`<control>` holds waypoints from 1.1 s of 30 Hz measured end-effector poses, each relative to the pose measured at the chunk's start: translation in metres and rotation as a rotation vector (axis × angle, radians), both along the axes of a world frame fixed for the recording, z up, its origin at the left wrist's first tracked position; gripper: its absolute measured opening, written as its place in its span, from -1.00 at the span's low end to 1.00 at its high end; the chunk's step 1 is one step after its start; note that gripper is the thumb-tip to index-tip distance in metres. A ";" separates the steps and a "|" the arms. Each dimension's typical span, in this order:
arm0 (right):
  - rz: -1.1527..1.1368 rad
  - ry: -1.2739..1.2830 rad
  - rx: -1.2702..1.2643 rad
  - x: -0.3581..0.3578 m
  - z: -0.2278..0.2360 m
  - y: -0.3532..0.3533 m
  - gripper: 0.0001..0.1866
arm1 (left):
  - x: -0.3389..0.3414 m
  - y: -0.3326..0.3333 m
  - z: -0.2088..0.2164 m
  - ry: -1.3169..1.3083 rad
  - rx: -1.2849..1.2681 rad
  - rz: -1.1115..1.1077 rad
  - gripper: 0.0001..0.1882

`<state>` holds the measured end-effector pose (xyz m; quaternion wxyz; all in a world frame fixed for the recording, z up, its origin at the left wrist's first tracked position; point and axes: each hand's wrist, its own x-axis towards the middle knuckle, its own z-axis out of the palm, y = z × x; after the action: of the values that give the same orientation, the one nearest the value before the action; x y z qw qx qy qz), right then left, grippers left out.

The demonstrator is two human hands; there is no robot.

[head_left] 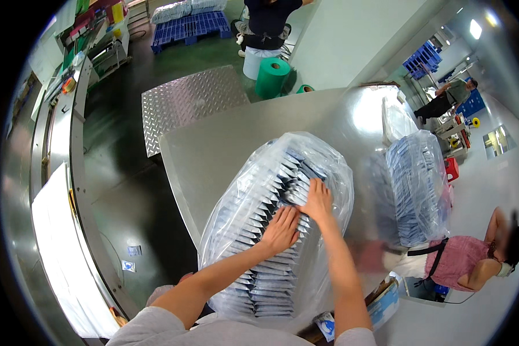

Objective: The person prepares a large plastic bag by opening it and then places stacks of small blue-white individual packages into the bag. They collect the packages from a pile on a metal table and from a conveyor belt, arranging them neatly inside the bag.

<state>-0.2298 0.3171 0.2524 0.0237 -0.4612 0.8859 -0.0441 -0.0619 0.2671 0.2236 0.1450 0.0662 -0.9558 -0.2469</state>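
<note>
A large clear plastic bag (334,155) lies open on the metal table in front of me. It holds two long rows of flat silvery-white packets (274,282) standing on edge, pressed close together. My left hand (280,232) lies across the tops of the packets near the middle, its fingers stretched out and slightly apart. Just beyond it, my right hand (316,202) grips some packets at the far part of the right row, between thumb and fingers. At the far end a few packets lean unevenly. The undersides of both hands are hidden.
On the right of the steel table (213,138) stands another filled bag (412,184), with a person in a pink top (458,259) beside it. A conveyor (78,190) runs along the left. Beyond are a diamond-plate platform (193,98), a green roll (273,78) and a blue pallet (190,29).
</note>
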 end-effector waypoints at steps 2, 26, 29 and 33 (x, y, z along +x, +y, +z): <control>-0.093 -0.001 -0.081 0.008 -0.016 -0.019 0.01 | 0.001 -0.003 -0.004 0.034 -0.043 0.022 -0.40; -0.180 -0.160 -0.396 0.167 0.006 0.126 -0.42 | -0.100 -0.048 -0.024 0.046 -0.312 -0.114 -0.48; -0.318 -0.255 -0.634 0.228 0.023 0.194 -0.58 | -0.084 -0.041 -0.030 -0.025 -0.367 -0.102 -0.38; -0.647 -0.121 -0.701 0.289 0.019 0.270 -0.67 | -0.045 -0.018 -0.017 -0.146 -0.275 -0.118 -0.30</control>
<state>0.0596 0.5867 0.2719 -0.0966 -0.1384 0.9127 -0.3722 -0.1074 0.2492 0.2068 0.0679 0.0072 -0.9908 -0.1165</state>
